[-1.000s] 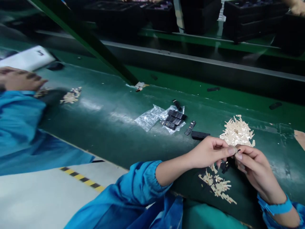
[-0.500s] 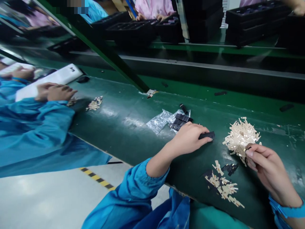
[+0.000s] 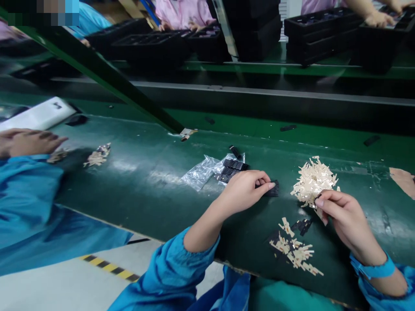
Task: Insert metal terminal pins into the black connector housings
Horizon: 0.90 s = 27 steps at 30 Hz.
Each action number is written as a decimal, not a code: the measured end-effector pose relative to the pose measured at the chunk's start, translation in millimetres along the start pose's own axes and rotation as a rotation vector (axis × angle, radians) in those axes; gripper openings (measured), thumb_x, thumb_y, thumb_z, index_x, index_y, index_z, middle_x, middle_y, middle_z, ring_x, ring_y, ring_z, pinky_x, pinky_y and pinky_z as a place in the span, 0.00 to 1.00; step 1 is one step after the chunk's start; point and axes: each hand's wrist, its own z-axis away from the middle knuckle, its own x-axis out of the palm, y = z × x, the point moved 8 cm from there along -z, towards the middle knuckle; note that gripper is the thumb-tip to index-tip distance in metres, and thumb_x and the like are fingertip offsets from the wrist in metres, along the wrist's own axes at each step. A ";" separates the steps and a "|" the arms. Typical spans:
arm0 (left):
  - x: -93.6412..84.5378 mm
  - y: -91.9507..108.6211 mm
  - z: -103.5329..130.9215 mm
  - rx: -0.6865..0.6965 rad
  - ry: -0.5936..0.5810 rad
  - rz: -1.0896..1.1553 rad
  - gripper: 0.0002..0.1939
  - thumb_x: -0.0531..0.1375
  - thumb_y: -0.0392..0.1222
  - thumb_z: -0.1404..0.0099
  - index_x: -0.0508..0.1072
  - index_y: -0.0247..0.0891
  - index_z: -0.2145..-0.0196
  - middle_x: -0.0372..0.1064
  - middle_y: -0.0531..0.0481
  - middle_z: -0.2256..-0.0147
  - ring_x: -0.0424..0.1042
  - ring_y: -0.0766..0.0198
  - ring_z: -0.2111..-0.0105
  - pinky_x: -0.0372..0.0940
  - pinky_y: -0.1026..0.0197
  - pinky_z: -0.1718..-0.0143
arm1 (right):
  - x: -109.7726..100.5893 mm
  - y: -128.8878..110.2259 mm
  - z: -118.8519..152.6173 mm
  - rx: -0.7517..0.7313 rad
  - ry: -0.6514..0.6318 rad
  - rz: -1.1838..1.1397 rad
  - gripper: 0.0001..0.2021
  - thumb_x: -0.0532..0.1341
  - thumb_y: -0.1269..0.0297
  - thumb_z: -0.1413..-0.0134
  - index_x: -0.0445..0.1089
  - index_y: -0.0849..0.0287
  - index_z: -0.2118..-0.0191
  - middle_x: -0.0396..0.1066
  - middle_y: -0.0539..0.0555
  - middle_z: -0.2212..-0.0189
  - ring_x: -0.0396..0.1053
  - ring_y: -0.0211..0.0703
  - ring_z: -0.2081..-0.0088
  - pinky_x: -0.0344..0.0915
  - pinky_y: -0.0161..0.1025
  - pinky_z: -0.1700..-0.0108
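With the left hand, gripping a black ridged block at the fingertips, and with the right hand, pinching a small dark piece beside the pale-strip pile, possibly scattering strips by brushing too low.

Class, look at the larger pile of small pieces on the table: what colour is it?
The larger pile is pale cream, seen best in the head view.
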 end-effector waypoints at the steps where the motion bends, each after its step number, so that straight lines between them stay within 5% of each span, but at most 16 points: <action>1: 0.3 0.0 -0.8 -0.004 -0.008 0.005 0.12 0.60 0.50 0.30 0.78 0.40 0.63 0.78 0.48 0.65 0.75 0.57 0.64 0.61 0.59 0.64 | -0.5 -1.0 0.2 -0.013 0.008 -0.002 0.11 0.75 0.58 0.53 0.77 0.59 0.73 0.71 0.50 0.80 0.64 0.36 0.79 0.60 0.34 0.76; 5: -11.3 10.6 1.1 0.061 0.147 0.064 0.10 0.58 0.46 0.28 0.72 0.39 0.65 0.75 0.49 0.65 0.72 0.60 0.65 0.60 0.59 0.63 | -0.4 -4.9 1.3 -0.048 0.036 -0.015 0.10 0.75 0.59 0.56 0.78 0.59 0.74 0.75 0.53 0.78 0.67 0.39 0.80 0.66 0.36 0.77; 8: -4.5 22.7 7.0 0.077 0.190 0.332 0.09 0.52 0.47 0.24 0.67 0.40 0.59 0.68 0.55 0.72 0.67 0.66 0.71 0.59 0.62 0.66 | 1.6 -8.0 2.6 -0.061 0.058 -0.012 0.08 0.74 0.60 0.56 0.79 0.58 0.74 0.77 0.53 0.76 0.69 0.39 0.79 0.69 0.36 0.76; 11: 29.2 38.5 9.7 0.049 0.032 0.663 0.13 0.49 0.50 0.23 0.66 0.40 0.53 0.60 0.58 0.74 0.62 0.68 0.75 0.58 0.64 0.71 | 2.3 -11.8 4.0 -0.081 0.094 0.022 0.07 0.74 0.61 0.56 0.80 0.57 0.74 0.77 0.53 0.77 0.69 0.38 0.79 0.70 0.35 0.76; 16: 82.8 61.5 13.7 0.038 -0.271 1.013 0.20 0.53 0.48 0.26 0.63 0.38 0.40 0.64 0.54 0.67 0.67 0.68 0.73 0.65 0.64 0.69 | -0.1 -14.2 5.7 -0.101 0.160 0.103 0.04 0.72 0.63 0.56 0.81 0.57 0.73 0.79 0.53 0.75 0.71 0.38 0.78 0.71 0.34 0.76; 27: 91.5 60.9 25.0 0.099 -0.237 0.934 0.29 0.52 0.39 0.25 0.54 0.42 0.29 0.72 0.48 0.61 0.81 0.59 0.61 0.74 0.53 0.54 | -1.8 -13.0 5.0 -0.044 0.233 0.118 0.04 0.70 0.65 0.57 0.79 0.58 0.77 0.78 0.52 0.80 0.73 0.40 0.79 0.72 0.35 0.75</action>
